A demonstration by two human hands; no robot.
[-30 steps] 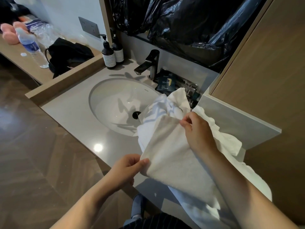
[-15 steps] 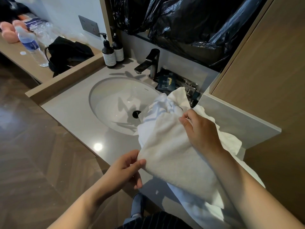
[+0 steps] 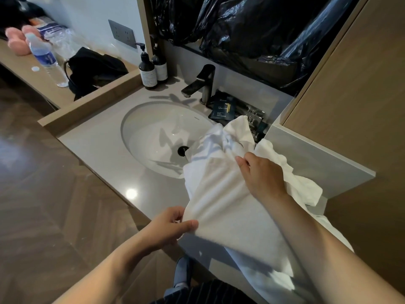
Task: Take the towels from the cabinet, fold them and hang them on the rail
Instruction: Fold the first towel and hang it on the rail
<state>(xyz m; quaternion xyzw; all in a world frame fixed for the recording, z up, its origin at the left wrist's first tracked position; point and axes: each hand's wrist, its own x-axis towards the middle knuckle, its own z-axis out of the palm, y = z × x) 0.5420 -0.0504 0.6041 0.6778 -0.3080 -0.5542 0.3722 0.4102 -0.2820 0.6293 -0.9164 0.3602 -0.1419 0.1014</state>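
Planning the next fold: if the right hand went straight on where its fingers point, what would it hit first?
The bunched part of the white towel right ahead of the right hand; beyond it, probably the faucet, depth unclear.

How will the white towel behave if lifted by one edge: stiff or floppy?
Probably floppy: the towel wrinkles and sags between the left hand and right hand. Likely light, as fingertip pinches hold it up. Its bunched far end would probably trail.

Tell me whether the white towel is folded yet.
Not folded: towel is bunched and rumpled, left hand and right hand pinching it.
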